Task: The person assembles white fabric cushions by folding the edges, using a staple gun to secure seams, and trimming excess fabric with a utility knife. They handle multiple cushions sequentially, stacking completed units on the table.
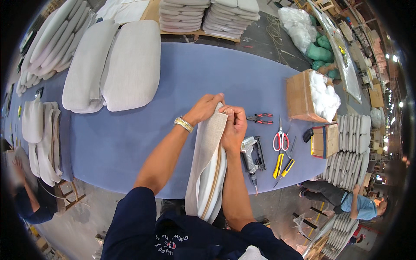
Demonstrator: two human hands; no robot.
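Note:
A padded cushion panel stands on edge in front of me, its beige fabric cover (209, 134) hanging loose along one side. White padding (220, 169) and a brown strip (212, 187) show at the uncovered edge. At its far end my left hand (207, 106) is closed on the fabric. My right hand (234, 129) pinches the cover's corner just beside it, fingers curled. Right of that hand lies a staple gun (251, 154) with a hose. Red-handled pliers (261, 118), red-and-white scissors (281, 139), a yellow utility knife (278, 166) and a yellow-handled tool (287, 168) lie farther right.
Two finished cushions (132, 65) lie at the far left of the blue table (182, 65). A cardboard box (300, 97) of white stuffing and a smaller box (325, 141) stand at the right. Cushion stacks (184, 15) surround the table. Other people (362, 199) work nearby.

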